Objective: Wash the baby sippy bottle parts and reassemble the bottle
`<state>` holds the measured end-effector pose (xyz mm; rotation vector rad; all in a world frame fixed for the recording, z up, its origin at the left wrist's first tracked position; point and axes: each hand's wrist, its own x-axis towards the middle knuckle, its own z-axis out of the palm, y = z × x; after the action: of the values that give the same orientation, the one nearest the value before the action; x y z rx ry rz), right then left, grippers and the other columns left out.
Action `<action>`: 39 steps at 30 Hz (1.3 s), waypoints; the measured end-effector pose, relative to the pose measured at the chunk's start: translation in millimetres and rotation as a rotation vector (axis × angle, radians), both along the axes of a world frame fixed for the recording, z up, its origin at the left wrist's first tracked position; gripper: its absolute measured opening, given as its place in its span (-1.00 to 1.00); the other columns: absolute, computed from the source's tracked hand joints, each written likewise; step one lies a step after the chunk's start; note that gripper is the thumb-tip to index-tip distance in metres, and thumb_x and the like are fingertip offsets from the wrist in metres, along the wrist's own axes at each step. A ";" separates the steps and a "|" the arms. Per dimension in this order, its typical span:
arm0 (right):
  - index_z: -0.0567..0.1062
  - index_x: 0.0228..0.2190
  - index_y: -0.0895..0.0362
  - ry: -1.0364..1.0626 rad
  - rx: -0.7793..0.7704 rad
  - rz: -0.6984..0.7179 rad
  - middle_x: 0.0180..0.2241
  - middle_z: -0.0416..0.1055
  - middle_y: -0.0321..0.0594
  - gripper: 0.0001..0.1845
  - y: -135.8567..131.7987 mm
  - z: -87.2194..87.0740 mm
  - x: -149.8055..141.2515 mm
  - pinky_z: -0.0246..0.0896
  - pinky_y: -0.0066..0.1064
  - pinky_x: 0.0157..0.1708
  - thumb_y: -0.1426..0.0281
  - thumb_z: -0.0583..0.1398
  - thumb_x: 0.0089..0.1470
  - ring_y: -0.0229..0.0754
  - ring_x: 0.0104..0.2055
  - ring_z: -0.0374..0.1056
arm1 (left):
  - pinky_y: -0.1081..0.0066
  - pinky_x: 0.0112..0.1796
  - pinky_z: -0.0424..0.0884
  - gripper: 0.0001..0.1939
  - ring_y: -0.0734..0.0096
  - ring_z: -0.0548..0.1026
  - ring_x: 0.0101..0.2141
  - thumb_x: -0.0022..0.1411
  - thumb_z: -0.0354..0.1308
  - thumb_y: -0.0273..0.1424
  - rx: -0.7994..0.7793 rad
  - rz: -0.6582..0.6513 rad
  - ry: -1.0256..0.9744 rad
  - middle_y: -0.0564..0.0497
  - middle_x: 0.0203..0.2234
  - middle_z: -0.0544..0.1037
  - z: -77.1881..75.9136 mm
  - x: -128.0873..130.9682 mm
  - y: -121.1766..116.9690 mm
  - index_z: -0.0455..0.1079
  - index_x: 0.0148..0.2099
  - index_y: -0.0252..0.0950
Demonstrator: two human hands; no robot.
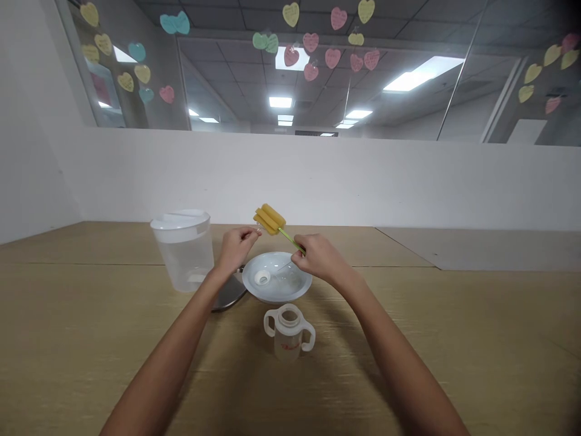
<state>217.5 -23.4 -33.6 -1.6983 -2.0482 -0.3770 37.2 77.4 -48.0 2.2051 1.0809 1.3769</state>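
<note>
My right hand (318, 257) is closed round the thin green handle of a bottle brush with a yellow sponge head (270, 218), held tilted above a white bowl (297, 289). My left hand (236, 245) is pinched at the near end of the sponge head, fingertips touching it. A small white ring-shaped part (262, 278) lies in the bowl. A two-handled translucent baby cup (289, 332) stands open-topped on the table just in front of the bowl.
A clear plastic pitcher with a white lid (183, 248) stands left of the bowl. A metal lid or dish (228, 295) lies partly under my left wrist. The wooden table (454, 339) meets a white partition wall behind, with glass and paper hearts above.
</note>
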 end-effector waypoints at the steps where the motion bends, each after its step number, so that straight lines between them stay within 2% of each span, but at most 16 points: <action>1: 0.36 -0.52 0.17 -0.001 0.000 -0.005 -0.58 0.31 -0.20 -0.87 0.0 -0.3 -0.7 -0.23 -0.45 -0.55 0.48 0.01 -0.07 -0.28 -0.55 0.08 | 0.51 -0.51 0.17 -0.62 0.45 0.31 -0.52 0.05 -0.05 -0.28 0.020 0.013 0.026 0.04 -0.59 0.43 0.3 -0.3 -0.9 0.52 -0.29 -0.41; 5: 0.37 -0.51 0.18 -0.012 -0.028 -0.021 -0.56 0.33 -0.18 -0.77 2.0 -2.4 -2.6 -0.24 -0.44 -0.55 0.42 -0.02 0.07 -0.27 -0.54 0.13 | 0.50 -0.51 0.11 -0.66 0.51 0.25 -0.58 0.07 -0.03 -0.30 0.183 0.128 0.169 0.07 -0.68 0.36 2.6 -1.2 -5.6 0.52 -0.39 -0.39; 8: 0.39 -0.50 0.19 -0.020 -0.049 -0.041 -0.55 0.36 -0.16 -0.72 3.6 -4.0 -3.3 -0.23 -0.44 -0.55 0.38 -0.03 0.12 -0.26 -0.52 0.17 | 0.48 -0.47 0.15 -0.69 0.50 0.28 -0.58 0.09 -0.03 -0.33 0.315 0.204 0.239 0.05 -0.65 0.40 3.4 -1.2 -8.1 0.51 -0.41 -0.37; 14: 0.41 -0.52 0.19 -0.036 -0.064 -0.060 -0.53 0.40 -0.14 -0.70 3.2 -5.0 -5.6 -0.21 -0.43 -0.55 0.41 -0.03 0.12 -0.26 -0.51 0.21 | 0.46 -0.43 0.23 -0.72 0.42 0.39 -0.52 0.13 -0.03 -0.38 0.483 0.214 0.291 -0.01 -0.55 0.51 2.6 -0.9 -9.9 0.51 -0.30 -0.32; 17: 0.42 -0.53 0.19 -0.040 -0.065 -0.069 -0.52 0.42 -0.13 -0.70 2.6 -5.1 -6.7 -0.21 -0.43 -0.55 0.40 -0.02 0.12 -0.26 -0.51 0.22 | 0.45 -0.43 0.23 -0.72 0.42 0.40 -0.52 0.14 -0.02 -0.40 0.507 0.221 0.303 -0.02 -0.54 0.53 4.1 -1.0 -11.9 0.51 -0.27 -0.33; 20: 0.43 -0.52 0.19 -0.051 -0.055 -0.082 -0.51 0.43 -0.12 -0.70 2.2 -5.3 -6.9 -0.21 -0.42 -0.55 0.40 -0.02 0.12 -0.25 -0.50 0.23 | 0.45 -0.44 0.21 -0.73 0.42 0.40 -0.52 0.13 -0.01 -0.36 0.457 0.231 0.305 -0.01 -0.54 0.52 6.2 -1.0 -14.3 0.51 -0.30 -0.32; 26: 0.41 -0.54 0.18 -0.075 -0.043 -0.077 -0.51 0.43 -0.12 -0.70 2.6 -6.2 -8.0 -0.23 -0.41 -0.54 0.40 -0.02 0.11 -0.24 -0.49 0.23 | 0.46 -0.52 0.11 -0.72 0.45 0.33 -0.58 0.11 -0.01 -0.31 0.261 0.241 0.265 0.04 -0.65 0.44 8.0 -1.7 -15.6 0.46 -0.46 -0.33; 29: 0.38 -0.56 0.17 -0.061 -0.036 -0.061 -0.54 0.40 -0.16 -0.72 3.7 -6.5 -8.7 -0.24 -0.41 -0.55 0.39 -0.01 0.10 -0.26 -0.51 0.18 | 0.46 -0.53 0.08 -0.66 0.46 0.32 -0.61 0.12 -0.05 -0.29 0.196 0.221 0.234 0.05 -0.70 0.40 8.0 -3.6 -13.5 0.42 -0.54 -0.34; 32: 0.29 -0.62 0.15 -0.016 -0.032 -0.040 -0.61 0.30 -0.24 -0.72 2.8 -4.8 -6.2 -0.24 -0.43 -0.55 0.39 0.00 0.08 -0.30 -0.56 0.07 | 0.47 -0.52 0.15 -0.64 0.45 0.36 -0.61 0.15 -0.07 -0.26 0.088 0.149 0.153 0.06 -0.72 0.41 9.3 -7.3 -9.1 0.42 -0.52 -0.33; 35: 0.16 -0.68 0.14 0.064 -0.041 -0.019 -0.68 0.12 -0.33 -0.68 -3.4 1.0 0.7 -0.26 -0.44 -0.56 0.37 0.03 0.06 -0.34 -0.59 -0.08 | 0.46 -0.43 0.27 -0.62 0.40 0.45 -0.51 0.16 -0.05 -0.19 0.011 0.083 0.012 0.01 -0.61 0.51 12.9 -12.9 -3.3 0.46 -0.44 -0.33; 39: 0.03 -0.71 0.13 0.178 -0.137 0.032 -0.69 -0.07 -0.41 -0.62 -19.4 12.3 10.0 -0.29 -0.44 -0.58 0.34 0.07 0.01 -0.37 -0.59 -0.20 | 0.41 -0.28 0.33 -0.64 0.30 0.49 -0.29 0.08 0.08 -0.14 -0.006 0.030 -0.129 -0.07 -0.36 0.58 18.9 -20.9 1.6 0.49 -0.32 -0.33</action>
<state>227.5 -42.8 -21.3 -1.7086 -2.0070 -0.0732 16.2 79.0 -29.1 2.0715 1.0751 1.5042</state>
